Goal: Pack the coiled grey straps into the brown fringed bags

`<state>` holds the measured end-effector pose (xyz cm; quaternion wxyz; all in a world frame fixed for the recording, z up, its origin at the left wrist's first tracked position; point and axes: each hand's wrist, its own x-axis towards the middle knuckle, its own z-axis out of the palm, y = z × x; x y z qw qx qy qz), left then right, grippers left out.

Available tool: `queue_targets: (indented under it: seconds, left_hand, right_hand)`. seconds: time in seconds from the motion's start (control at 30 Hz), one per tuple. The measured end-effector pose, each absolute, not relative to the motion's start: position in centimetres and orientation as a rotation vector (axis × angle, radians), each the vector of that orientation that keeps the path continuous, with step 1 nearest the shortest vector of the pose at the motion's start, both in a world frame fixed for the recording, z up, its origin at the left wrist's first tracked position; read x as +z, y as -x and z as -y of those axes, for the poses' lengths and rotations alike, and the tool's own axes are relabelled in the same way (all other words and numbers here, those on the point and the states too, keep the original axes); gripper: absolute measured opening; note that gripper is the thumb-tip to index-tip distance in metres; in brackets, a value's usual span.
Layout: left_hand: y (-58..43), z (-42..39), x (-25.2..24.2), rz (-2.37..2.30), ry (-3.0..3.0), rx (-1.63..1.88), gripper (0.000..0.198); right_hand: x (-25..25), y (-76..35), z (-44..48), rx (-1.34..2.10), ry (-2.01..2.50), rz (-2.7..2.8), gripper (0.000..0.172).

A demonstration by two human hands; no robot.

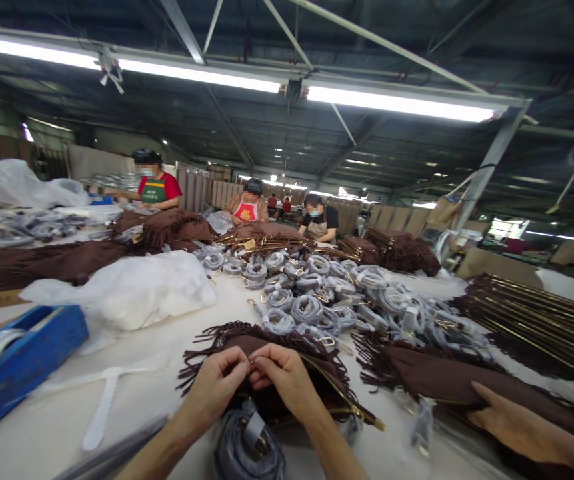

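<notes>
A dark brown fringed bag [251, 341] with a gold-coloured metal edge lies on the table in front of me. Over its middle, my left hand [219, 383] and my right hand [285, 380] meet, fingertips pinched close together. Whatever is between their fingers is too small to make out. Just below, near my wrists, lies a grey coiled strap [249, 447] in clear wrapping.
Many wrapped coiled straps [307, 308] are heaped beyond the bag. At left are a blue tape dispenser [67, 337] and a white plastic bag [147, 293]. Another person's hand [509, 423] rests on a second brown bag [437, 375] at right. Co-workers are across the table.
</notes>
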<state>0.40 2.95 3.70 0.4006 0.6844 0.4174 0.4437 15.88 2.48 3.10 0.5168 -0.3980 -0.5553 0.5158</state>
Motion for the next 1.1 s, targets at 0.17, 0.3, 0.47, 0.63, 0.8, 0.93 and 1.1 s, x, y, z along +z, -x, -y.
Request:
queue_targets:
  seconds: [0.17, 0.3, 0.47, 0.63, 0.8, 0.93, 1.1]
  left_hand:
    - [-0.4, -3.1, 3.6, -1.073, -1.738, 1.129, 0.023]
    - [-0.4, -3.2, 3.3, -1.059, -1.718, 1.123, 0.024]
    - [-0.3, -3.2, 3.1, -1.053, -1.733, 1.106, 0.023]
    - [-0.3, -3.3, 3.0, -1.067, -1.781, 1.087, 0.023]
    - [-0.4, -3.3, 2.7, -1.128, -1.870, 1.069, 0.025]
    - [-0.6, -3.3, 2.2, -1.223, -1.939, 1.070, 0.025]
    - [0.1, -3.5, 3.0, -1.155, -2.024, 0.931, 0.024]
  right_hand:
    - [3.1, -15.7, -2.4, 1.140, 0.975, 1.392, 0.035]
    - [2.9, -15.5, -2.5, 1.200, 0.962, 1.279, 0.040]
    - [2.8, -15.4, -2.5, 1.201, 0.975, 1.310, 0.039]
    - [2.5, -15.5, -2.5, 1.147, 0.995, 1.386, 0.030]
    - [2.6, -15.5, -2.2, 0.894, 1.059, 1.620, 0.019]
    - [2.7, -15.2, -1.7, 0.598, 1.125, 1.798, 0.022]
    - [3.5, -15.3, -1.0, 0.442, 1.185, 1.938, 0.025]
